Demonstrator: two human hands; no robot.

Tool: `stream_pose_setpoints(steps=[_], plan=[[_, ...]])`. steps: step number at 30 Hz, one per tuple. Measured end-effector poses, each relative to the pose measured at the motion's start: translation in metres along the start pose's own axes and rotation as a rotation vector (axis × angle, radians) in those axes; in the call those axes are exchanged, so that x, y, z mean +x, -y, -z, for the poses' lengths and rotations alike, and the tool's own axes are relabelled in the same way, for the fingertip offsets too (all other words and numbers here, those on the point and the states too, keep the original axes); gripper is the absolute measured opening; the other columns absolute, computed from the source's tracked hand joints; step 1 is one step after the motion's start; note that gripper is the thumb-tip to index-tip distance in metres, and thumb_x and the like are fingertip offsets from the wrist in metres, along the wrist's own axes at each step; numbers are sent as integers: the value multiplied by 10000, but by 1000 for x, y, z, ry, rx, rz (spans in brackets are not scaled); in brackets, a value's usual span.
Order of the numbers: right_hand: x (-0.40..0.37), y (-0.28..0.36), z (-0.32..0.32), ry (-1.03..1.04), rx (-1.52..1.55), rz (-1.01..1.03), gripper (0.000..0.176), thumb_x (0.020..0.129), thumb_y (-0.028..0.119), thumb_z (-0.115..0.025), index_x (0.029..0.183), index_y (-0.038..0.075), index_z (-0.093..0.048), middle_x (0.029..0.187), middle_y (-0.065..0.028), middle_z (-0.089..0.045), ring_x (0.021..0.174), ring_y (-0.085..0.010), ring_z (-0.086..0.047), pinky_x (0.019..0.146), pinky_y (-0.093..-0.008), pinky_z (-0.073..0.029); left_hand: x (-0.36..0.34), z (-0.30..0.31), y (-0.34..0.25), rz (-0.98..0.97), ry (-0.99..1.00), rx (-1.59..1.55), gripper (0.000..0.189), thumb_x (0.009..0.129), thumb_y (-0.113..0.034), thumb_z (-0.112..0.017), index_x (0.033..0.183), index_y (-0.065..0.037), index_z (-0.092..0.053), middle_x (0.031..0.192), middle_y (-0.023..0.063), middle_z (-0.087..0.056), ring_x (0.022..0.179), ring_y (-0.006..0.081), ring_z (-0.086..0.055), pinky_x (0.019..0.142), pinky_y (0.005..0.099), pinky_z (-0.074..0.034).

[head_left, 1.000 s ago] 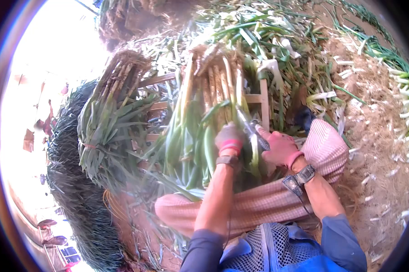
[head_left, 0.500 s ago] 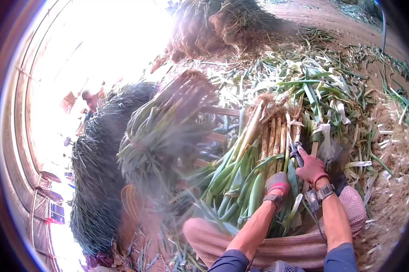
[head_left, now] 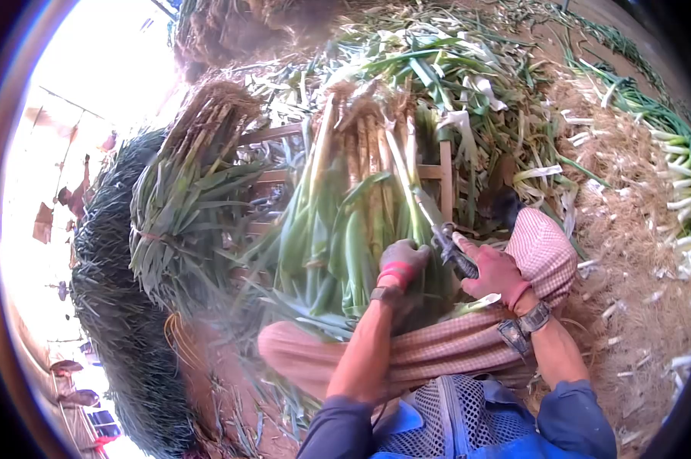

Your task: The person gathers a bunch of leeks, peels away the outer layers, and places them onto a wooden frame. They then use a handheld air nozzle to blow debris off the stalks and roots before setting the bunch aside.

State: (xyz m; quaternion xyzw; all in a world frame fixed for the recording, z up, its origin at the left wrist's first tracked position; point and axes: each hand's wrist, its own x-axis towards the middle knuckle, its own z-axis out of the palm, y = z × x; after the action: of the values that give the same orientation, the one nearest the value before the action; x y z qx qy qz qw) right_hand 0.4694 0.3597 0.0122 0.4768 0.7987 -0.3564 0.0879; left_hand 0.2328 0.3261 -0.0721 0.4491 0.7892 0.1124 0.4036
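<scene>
**One bladed tool (head_left: 448, 246) at the edge of a loose pile of long green onions (head_left: 371, 157)**

The onions lie before the seated person on a slatted wooden frame (head_left: 446, 183), roots pointing away, leaves toward the lap. The right hand (head_left: 498, 269) is wrapped round the tool's dark handle, forefinger extended along it. The left hand (head_left: 404, 260), fingers curled, rests at the leaves; whether it grips any cannot be told. A tied bundle (head_left: 189, 195) lies to the left.
</scene>
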Motion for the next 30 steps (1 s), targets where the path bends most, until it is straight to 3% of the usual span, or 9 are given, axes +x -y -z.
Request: stream_pose_setpoints(steps=[13,15,16,18,20,22,23,28,30], plan=[[108,46,41,-130,-72,53,882,779,299,-682,1621,229,-429,1166,-220,-678,1128,-422,-670,1010,-489,-519,-2,-2,2,27,3,61,511,890,-547,-659,1011,-70,-796,1032,214,-771,1041,400,-728,931,480,-551],[130,48,40,-299,-44,74,840,760,231,-652,1582,176,-484,1072,-255,-730,1083,-423,-707,1015,-495,-527,-5,-3,2,11,-16,40,511,888,-544,-661,1001,-63,-795,1015,217,-768,1010,396,-734,906,480,-558],[139,49,45,-212,-50,23,818,774,264,-666,1570,178,-499,1166,-254,-699,1116,-435,-672,991,-483,-535,-8,-2,0,0,-13,4,502,883,-536,-672,978,-59,-797,993,216,-769,984,396,-738,886,482,-564],[134,43,45,-207,-31,47,808,775,266,-662,1562,176,-504,1185,-255,-695,1117,-438,-672,986,-492,-536,-6,-7,3,-44,-45,-65,457,863,-501,-714,916,-56,-801,934,216,-764,918,403,-745,849,491,-577],[134,36,33,-262,-32,82,799,773,277,-659,1550,175,-506,1218,-247,-689,1110,-443,-675,968,-518,-539,2,-20,12,-83,-104,4,400,873,-443,-710,923,-57,-802,974,259,-735,909,444,-722,835,507,-563],[114,37,29,-208,-39,55,902,757,323,-724,1608,244,-437,1171,-253,-682,1116,-445,-672,1005,-517,-533,5,-18,15,-67,-85,43,475,900,-517,-670,968,-70,-813,1010,235,-757,976,430,-729,912,493,-570],[102,30,24,-197,-45,107,949,731,323,-746,1621,270,-422,1154,-257,-677,1110,-450,-672,1015,-511,-529,-10,2,-3,6,-9,59,442,880,-448,-692,1061,-61,-804,1107,231,-760,1054,406,-735,939,468,-572],[30,25,15,-132,-49,71,922,725,297,-758,1596,196,-471,1129,-251,-699,1108,-439,-678,1002,-489,-526,-28,-19,-6,-71,70,157,414,879,-437,-685,1076,-95,-811,1121,203,-771,1063,378,-747,944,475,-582],[18,3,2,-270,52,88,901,722,284,-767,1575,160,-502,1164,-248,-707,1092,-430,-686,985,-463,-539,-53,-23,-18,-143,144,231,389,878,-429,-686,1052,-108,-820,1081,201,-779,1008,393,-760,896,485,-599]])
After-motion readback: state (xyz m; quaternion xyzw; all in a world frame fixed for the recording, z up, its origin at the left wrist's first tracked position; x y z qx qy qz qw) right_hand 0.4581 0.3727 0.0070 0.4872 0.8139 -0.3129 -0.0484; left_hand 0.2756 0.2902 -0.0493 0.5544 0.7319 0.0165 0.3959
